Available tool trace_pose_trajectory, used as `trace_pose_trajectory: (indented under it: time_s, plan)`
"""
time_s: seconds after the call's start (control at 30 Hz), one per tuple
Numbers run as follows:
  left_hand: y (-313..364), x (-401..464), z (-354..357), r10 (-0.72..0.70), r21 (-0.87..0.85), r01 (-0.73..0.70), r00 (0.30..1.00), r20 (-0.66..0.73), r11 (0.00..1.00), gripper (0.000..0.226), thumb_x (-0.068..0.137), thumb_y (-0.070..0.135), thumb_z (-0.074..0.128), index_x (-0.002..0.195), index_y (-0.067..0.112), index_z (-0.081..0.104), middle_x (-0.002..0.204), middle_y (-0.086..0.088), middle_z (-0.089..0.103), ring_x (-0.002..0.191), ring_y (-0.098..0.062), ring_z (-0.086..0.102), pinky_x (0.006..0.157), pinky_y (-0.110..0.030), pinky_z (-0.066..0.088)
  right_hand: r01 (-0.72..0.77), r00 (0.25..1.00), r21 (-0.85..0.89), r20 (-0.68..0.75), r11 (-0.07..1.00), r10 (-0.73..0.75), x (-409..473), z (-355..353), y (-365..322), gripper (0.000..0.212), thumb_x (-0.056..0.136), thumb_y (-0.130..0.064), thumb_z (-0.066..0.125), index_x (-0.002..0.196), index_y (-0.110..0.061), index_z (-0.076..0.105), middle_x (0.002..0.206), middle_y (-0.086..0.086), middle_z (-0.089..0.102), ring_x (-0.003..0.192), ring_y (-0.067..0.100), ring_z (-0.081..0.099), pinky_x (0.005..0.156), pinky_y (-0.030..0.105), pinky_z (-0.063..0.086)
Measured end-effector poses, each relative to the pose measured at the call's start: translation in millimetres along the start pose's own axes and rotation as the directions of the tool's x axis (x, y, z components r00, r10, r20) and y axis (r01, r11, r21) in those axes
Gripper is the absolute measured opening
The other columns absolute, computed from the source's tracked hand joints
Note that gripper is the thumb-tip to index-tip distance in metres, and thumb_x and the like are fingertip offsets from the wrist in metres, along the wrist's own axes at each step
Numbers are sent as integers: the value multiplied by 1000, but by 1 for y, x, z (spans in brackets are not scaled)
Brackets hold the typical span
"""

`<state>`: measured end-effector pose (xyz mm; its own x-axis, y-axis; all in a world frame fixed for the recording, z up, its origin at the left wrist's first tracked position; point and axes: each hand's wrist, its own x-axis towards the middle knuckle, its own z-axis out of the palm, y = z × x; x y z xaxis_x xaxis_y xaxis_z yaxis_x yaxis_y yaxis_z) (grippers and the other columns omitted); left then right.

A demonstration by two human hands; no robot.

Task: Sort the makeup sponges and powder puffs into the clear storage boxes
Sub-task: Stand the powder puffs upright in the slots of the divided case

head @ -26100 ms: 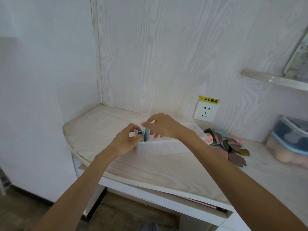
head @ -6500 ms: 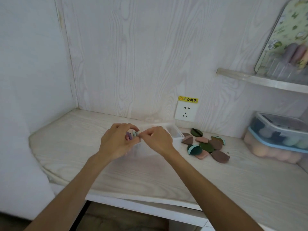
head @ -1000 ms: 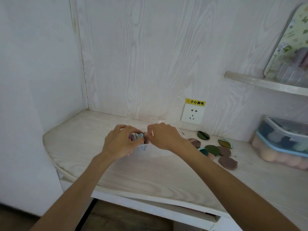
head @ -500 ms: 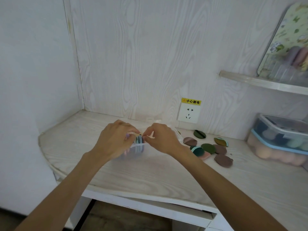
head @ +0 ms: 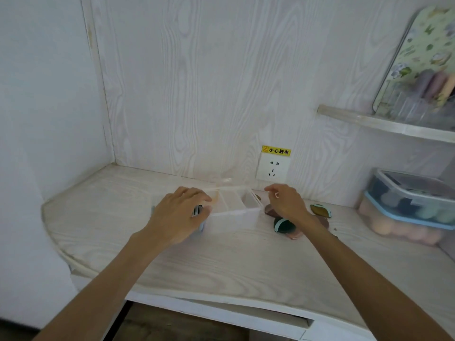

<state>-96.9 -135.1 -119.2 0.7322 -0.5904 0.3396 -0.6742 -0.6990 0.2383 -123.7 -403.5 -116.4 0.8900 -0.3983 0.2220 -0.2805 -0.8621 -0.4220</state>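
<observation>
Left hand (head: pixel 178 215) grips puffs (head: pixel 197 210) in clear box (head: pixel 234 212); right hand (head: pixel 286 203) relaxed above loose puffs (head: pixel 283 224)

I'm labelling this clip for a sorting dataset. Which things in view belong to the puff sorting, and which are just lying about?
Part of the job:
- clear divided box
- loose powder puffs on the desk
- puffs under the left hand
- right hand, holding nothing
- lidded sponge box

Just there:
- wall socket
- warning sticker
- shelf
- floral board
</observation>
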Motion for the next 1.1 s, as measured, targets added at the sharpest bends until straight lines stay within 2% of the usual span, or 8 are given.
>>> trace_pose_trajectory:
  time_s: [0.13, 0.23, 0.33, 0.4, 0.63, 0.83, 1.0, 1.1]
  plan:
    - [-8, -4, 2, -22, -25, 22, 1000, 10, 999, 77, 72, 68, 4, 125, 37, 51, 128, 20, 50, 124, -5, 38, 96, -25, 34, -21, 996, -103, 85, 994, 30, 13, 12, -9, 47, 97, -42, 42, 131, -12, 55, 135, 10, 53, 126, 28, 46, 99, 38, 41]
    - [-16, -5, -2, -41, -43, 42, 999, 20, 998, 72, 75, 70, 12, 124, 37, 53, 125, 17, 55, 122, -7, 40, 95, -26, 35, -1, 971, -252, 233, 968, 61, 18, 22, -17, 47, 97, -42, 39, 133, -15, 51, 135, 13, 46, 127, 32, 37, 101, 40, 35]
    - [-23, -6, -7, -89, -66, 91, 996, 29, 994, 38, 93, 52, 38, 124, 37, 53, 126, 16, 55, 124, -7, 38, 99, -27, 33, -87, 979, 18, 187, 996, 82, 19, 26, -17, 41, 87, -35, 61, 122, -17, 51, 123, 9, 57, 112, 26, 52, 94, 37, 43]
    - [-25, -6, -9, -100, -82, 102, 994, 37, 991, 33, 95, 45, 41, 125, 37, 53, 127, 16, 55, 125, -7, 37, 100, -28, 32, -111, 990, 209, 106, 972, 90, 17, 18, -14, 37, 85, -22, 66, 117, -13, 51, 117, 8, 61, 95, 23, 58, 85, 34, 49]
    - [-10, 1, -3, -84, -94, 88, 995, 47, 992, 37, 95, 45, 41, 129, 35, 51, 128, 11, 55, 128, -10, 36, 102, -32, 32, -186, 973, 499, -28, 846, 230, 9, -38, 9, 42, 87, -13, 64, 127, -8, 55, 130, 11, 58, 118, 27, 56, 102, 40, 46]
    - [22, 18, 13, -48, -112, 55, 997, 60, 992, 34, 99, 37, 34, 130, 32, 49, 128, 10, 56, 128, -12, 36, 101, -31, 31, -41, 998, 657, -7, 753, 60, -24, -53, -40, 32, 86, -23, 67, 110, -2, 63, 106, 12, 68, 88, 18, 66, 54, 8, 50]
    - [21, 31, 18, -147, -153, 151, 988, 39, 977, 32, 101, 20, 32, 120, 28, 57, 120, 4, 63, 120, -17, 45, 97, -31, 39, 73, 996, 357, -80, 931, -48, -40, -16, -76, 16, 78, -34, 70, 75, -18, 68, 65, -9, 59, 57, 3, 53, 56, 19, 42]
    - [20, 36, 18, -154, -130, 158, 987, 43, 979, 30, 100, 20, 34, 116, 25, 58, 115, 1, 65, 114, -19, 49, 95, -34, 43, 80, 996, 288, -48, 954, -69, -43, 5, -82, 26, 78, -34, 67, 74, -9, 70, 54, -12, 46, 50, 3, 42, 49, 16, 32]
